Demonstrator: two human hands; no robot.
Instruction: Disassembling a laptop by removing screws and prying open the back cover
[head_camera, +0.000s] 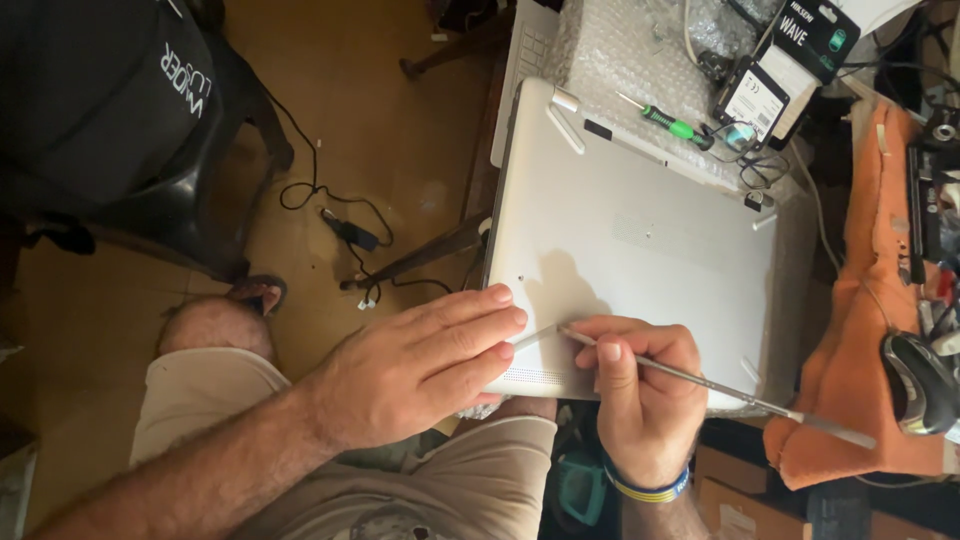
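Note:
A silver laptop (640, 230) lies upside down on bubble wrap, its bottom cover facing up. My left hand (420, 365) rests flat on the laptop's near left corner, fingers together, pressing it down. My right hand (640, 385) grips a thin metal pry tool (720, 385) like a pen. The tool's tip touches the cover near the front edge, just right of my left fingertips. A blue and yellow band circles my right wrist.
A green-handled screwdriver (665, 122) lies on the bubble wrap (620, 50) behind the laptop. An orange cloth (850, 330), a computer mouse (918, 382) and small boxes sit at right. A black chair (120, 130) and loose cables (340, 225) are on the floor at left.

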